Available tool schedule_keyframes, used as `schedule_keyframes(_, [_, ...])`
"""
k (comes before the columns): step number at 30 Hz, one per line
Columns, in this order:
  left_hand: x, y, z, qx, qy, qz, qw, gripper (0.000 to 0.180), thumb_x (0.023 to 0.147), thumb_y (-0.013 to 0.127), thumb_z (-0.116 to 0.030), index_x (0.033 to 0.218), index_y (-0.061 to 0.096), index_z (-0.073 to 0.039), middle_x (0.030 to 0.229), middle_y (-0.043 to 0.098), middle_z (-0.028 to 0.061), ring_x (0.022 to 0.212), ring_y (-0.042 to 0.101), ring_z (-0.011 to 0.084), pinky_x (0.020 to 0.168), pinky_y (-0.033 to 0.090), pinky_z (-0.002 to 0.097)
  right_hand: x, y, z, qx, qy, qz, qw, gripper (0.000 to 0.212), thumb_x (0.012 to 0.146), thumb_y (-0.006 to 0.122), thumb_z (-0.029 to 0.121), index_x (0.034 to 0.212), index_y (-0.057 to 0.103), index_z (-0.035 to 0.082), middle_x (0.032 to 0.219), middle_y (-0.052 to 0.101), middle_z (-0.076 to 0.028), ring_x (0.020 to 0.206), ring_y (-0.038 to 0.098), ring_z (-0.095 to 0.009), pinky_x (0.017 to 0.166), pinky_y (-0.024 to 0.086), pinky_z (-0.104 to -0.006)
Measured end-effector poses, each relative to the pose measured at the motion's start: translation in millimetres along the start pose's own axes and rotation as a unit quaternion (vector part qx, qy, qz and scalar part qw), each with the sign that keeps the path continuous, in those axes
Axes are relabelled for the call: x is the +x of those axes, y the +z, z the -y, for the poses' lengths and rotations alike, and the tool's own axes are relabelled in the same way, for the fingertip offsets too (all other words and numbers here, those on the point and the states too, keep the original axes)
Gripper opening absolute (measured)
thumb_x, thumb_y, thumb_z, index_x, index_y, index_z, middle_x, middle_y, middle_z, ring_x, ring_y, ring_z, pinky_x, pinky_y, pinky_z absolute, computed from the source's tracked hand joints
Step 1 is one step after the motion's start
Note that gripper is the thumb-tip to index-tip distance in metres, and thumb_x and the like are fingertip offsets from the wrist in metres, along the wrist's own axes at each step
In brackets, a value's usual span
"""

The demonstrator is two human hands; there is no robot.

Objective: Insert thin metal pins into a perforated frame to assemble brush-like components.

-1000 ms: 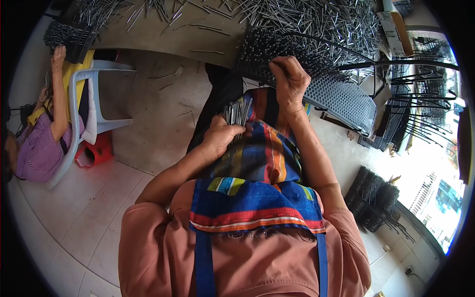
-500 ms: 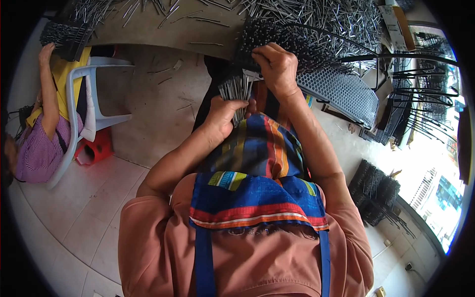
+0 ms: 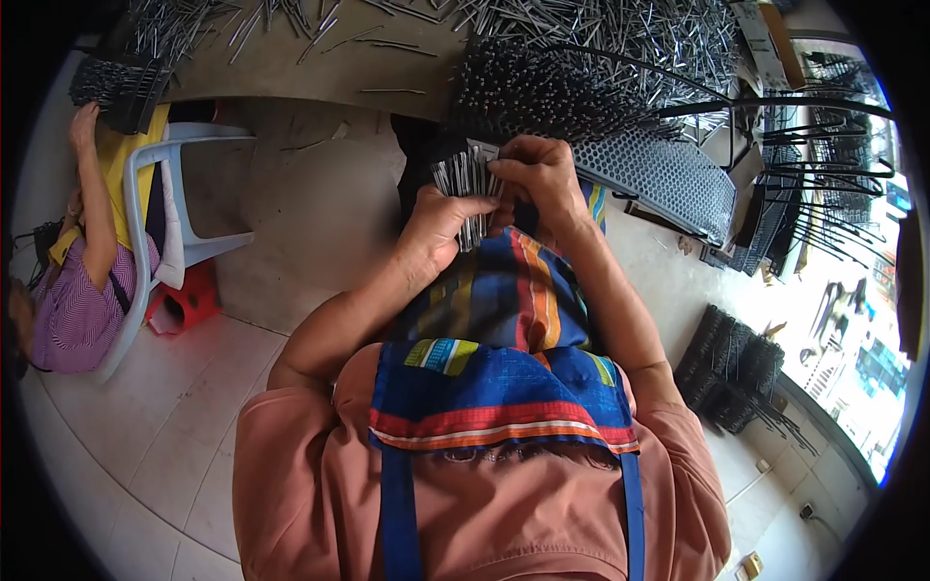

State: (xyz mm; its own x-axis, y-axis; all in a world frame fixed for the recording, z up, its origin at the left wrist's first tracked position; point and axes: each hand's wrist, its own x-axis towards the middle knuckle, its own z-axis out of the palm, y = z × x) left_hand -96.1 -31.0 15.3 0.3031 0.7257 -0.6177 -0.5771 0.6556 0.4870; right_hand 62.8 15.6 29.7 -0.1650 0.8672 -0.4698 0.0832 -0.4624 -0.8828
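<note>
Two bare hands, one bundle between them: the left hand (image 3: 433, 232) is wrapped round a fanned sheaf of slim metal rods (image 3: 458, 177), too many to count, thumb clamped across the middle, held above the lap. The right hand (image 3: 544, 182) is in at the sheaf's right edge, thumb and fingertips pinched close; whether they grip a single rod, I can't quite tell from here. Half a second ago that hand was higher, by the one bristling block (image 3: 552, 92) in front; now it's down at the sheaf. Textures next: the block is dark and dense with rod ends, one grey panel (image 3: 673, 189) beside it is full of round holes, loose shiny rods (image 3: 620, 29) heap behind, and the striped cloth apron (image 3: 542, 290) drapes in soft folds beneath.
</note>
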Motion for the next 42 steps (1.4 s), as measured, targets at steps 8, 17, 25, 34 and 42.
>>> schedule_keyframes(8, [7, -12, 12, -0.027, -0.044, -0.086, 0.995, 0.016, 0.083, 0.065, 0.003, 0.099, 0.065, 0.0, 0.085, 0.07, 0.0127, 0.073, 0.07, 0.0236, 0.06, 0.058, 0.0343, 5, -9, 14, 0.048, -0.206, -0.251, 0.945, 0.004, 0.081, 0.071, -0.003, 0.084, 0.07, 0.0, 0.066, 0.061, 0.003, 0.056, 0.048, -0.002, 0.051, 0.036, -0.019])
schedule_keyframes(17, [5, -7, 17, 0.03, -0.019, -0.073, 0.997, 0.017, 0.085, 0.063, 0.0, 0.102, 0.065, -0.002, 0.083, 0.07, 0.013, 0.073, 0.07, 0.0231, 0.063, 0.058, 0.0358, 28, -15, 7, -0.125, -0.351, -0.237, 0.897, 0.01, 0.076, 0.074, -0.006, 0.083, 0.07, 0.0, 0.075, 0.064, 0.003, 0.068, 0.055, -0.002, 0.062, 0.043, -0.017])
schedule_keyframes(25, [2, -4, 13, 0.02, -0.045, -0.046, 0.998, 0.021, 0.084, 0.062, 0.001, 0.105, 0.064, 0.001, 0.081, 0.069, 0.014, 0.07, 0.069, 0.0234, 0.063, 0.059, 0.0351, 28, -13, 14, -0.158, -0.379, -0.223, 0.884, 0.011, 0.075, 0.075, -0.006, 0.082, 0.07, 0.0, 0.073, 0.062, 0.003, 0.064, 0.053, -0.002, 0.058, 0.042, -0.0175])
schedule_keyframes(34, [-3, -21, 31, 0.121, -0.071, 0.009, 0.99, 0.023, 0.084, 0.06, 0.004, 0.107, 0.065, 0.002, 0.085, 0.07, 0.0128, 0.071, 0.069, 0.0201, 0.063, 0.058, 0.0321, 35, -9, 9, -0.131, -0.382, -0.224, 0.887, 0.009, 0.074, 0.077, -0.002, 0.08, 0.07, 0.0, 0.069, 0.061, 0.002, 0.06, 0.051, -0.003, 0.053, 0.039, -0.0192])
schedule_keyframes(42, [-5, -19, 27, 0.114, -0.049, 0.002, 0.992, 0.019, 0.082, 0.062, 0.004, 0.1, 0.067, 0.004, 0.085, 0.071, 0.0144, 0.068, 0.069, 0.021, 0.06, 0.057, 0.0309, 38, -6, 11, -0.274, -0.386, -0.242, 0.847, 0.013, 0.07, 0.079, 0.0, 0.08, 0.071, 0.001, 0.067, 0.061, -0.005, 0.057, 0.055, -0.01, 0.054, 0.043, -0.024])
